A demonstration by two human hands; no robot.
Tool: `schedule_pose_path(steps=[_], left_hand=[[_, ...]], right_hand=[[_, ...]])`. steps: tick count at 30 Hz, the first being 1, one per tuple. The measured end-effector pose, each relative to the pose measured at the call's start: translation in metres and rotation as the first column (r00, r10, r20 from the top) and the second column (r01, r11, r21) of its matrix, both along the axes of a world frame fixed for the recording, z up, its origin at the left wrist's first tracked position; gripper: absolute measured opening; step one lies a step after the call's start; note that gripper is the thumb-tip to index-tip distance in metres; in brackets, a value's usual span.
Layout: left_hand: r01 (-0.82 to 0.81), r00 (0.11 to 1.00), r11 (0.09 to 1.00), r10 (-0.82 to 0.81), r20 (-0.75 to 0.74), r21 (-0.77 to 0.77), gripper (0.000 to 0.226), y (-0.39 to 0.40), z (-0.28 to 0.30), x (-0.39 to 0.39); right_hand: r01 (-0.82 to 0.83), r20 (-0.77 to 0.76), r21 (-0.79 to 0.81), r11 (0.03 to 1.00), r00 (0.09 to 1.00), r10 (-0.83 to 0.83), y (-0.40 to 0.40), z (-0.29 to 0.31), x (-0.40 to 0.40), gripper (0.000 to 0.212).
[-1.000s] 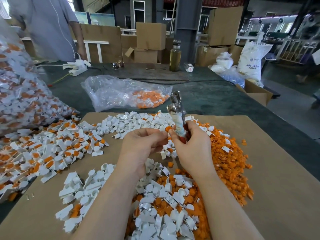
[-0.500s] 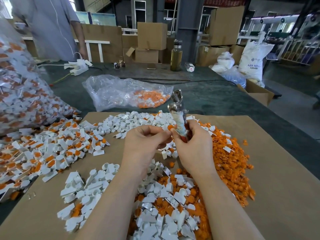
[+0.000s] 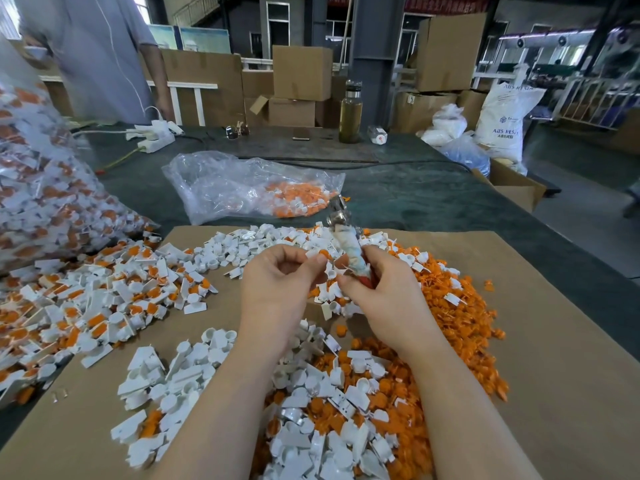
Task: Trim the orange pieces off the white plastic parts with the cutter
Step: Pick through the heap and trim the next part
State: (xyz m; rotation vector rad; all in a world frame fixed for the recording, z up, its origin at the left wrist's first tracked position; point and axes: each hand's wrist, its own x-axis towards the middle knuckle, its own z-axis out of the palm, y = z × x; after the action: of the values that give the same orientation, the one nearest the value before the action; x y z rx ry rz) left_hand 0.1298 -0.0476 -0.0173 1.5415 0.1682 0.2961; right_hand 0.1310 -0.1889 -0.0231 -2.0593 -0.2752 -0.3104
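Note:
My right hand [image 3: 384, 299] grips the cutter [image 3: 348, 244] by its tape-wrapped handle, with the metal head pointing up and away from me. My left hand [image 3: 277, 285] is just left of it, fingers curled, pinching a small part with an orange piece [image 3: 323, 253] at the fingertips. White parts with orange pieces still on them lie in a heap [image 3: 86, 299] at the left. Plain white parts [image 3: 166, 372] lie in front of it. Loose orange pieces [image 3: 450, 306] are piled at the right, and a mixed heap [image 3: 332, 410] sits between my forearms.
Everything lies on a cardboard sheet [image 3: 554, 358] on a dark green table. A large clear bag of parts [image 3: 34, 188] bulges at the left, and a smaller bag with orange pieces [image 3: 256, 188] lies behind. A person [image 3: 97, 57] stands at the far left; a bottle [image 3: 350, 112] stands at the back.
My hands have moved slightly apart, the left fingertips drawing away from the cutter handle. The piles have not moved.

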Motion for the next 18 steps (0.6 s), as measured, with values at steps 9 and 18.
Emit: schedule_pose_path(steps=[9,18], left_hand=[[0.006,0.994,0.999,0.000,0.114,-0.054,0.013,0.009,-0.003,0.005],[0.055,0.980,0.998,-0.059,0.190,0.028,0.013,0.017,-0.002,0.005]], right_hand=[[-0.198,-0.236,-0.092,0.976,0.956,0.172,-0.012,0.007,-0.006,0.014],[-0.278,-0.273,-0.136,0.951,0.933,0.233,-0.013,0.007,-0.008,0.011]])
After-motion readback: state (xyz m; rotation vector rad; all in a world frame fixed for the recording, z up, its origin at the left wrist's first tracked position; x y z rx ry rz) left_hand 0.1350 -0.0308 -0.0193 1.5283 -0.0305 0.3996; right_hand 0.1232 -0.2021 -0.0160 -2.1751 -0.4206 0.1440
